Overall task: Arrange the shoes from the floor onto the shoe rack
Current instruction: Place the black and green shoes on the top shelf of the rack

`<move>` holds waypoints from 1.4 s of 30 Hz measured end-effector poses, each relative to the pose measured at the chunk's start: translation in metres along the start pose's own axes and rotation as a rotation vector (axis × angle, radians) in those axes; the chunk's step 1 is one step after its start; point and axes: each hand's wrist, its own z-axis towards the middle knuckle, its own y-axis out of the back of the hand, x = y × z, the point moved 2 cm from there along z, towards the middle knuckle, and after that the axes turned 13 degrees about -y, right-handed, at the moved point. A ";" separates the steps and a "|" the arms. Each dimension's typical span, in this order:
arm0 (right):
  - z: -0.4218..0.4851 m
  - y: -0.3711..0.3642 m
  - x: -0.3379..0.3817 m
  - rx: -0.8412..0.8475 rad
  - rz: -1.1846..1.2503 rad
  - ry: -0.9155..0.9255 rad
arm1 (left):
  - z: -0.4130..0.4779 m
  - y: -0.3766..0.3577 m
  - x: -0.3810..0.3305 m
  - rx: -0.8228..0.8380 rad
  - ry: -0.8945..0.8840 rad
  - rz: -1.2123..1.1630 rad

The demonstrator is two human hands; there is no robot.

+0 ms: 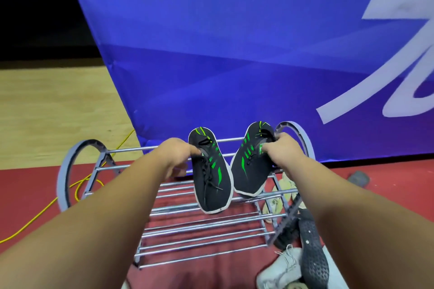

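Two black sneakers with green stripes and white soles lie on the top tier of the metal shoe rack [131, 149], toes toward me. My left hand [176, 155] pinches the collar of the left sneaker [212, 180]. My right hand [280, 150] grips the heel opening of the right sneaker [251, 169]. The rack has grey hoop ends and chrome bars, with bare lower tiers below.
More shoes lie on the red floor at the rack's right end: a beige pair [277, 199], a black shoe sole-up [312, 256], a pale grey sneaker [279, 270]. A yellow cable [77, 185] runs on the left. A blue banner [234, 54] stands behind the rack.
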 end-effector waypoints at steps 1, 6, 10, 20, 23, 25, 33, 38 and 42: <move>-0.008 0.002 -0.004 -0.020 -0.011 0.006 | -0.007 -0.003 0.002 0.008 0.019 0.002; -0.029 -0.009 -0.030 -0.051 -0.140 -0.033 | -0.035 -0.022 0.018 0.059 0.080 -0.005; -0.038 -0.019 -0.040 -0.040 -0.163 -0.062 | -0.039 -0.027 0.029 0.065 0.112 -0.017; -0.037 -0.033 -0.053 0.003 -0.105 -0.038 | -0.030 -0.031 0.051 0.060 0.119 0.027; -0.043 -0.018 -0.045 -0.002 -0.121 0.035 | -0.031 -0.034 0.052 0.049 0.095 0.046; -0.045 -0.004 -0.040 -0.032 -0.133 0.070 | -0.031 -0.038 0.053 0.025 0.051 0.077; -0.042 0.044 -0.068 -0.106 -0.167 0.040 | -0.033 -0.051 0.052 -0.019 0.013 0.077; -0.049 0.049 -0.067 -0.099 -0.185 0.072 | -0.039 -0.061 0.044 0.045 -0.036 0.045; -0.053 0.062 -0.061 -0.106 -0.208 0.091 | -0.050 -0.068 0.032 0.060 -0.072 0.152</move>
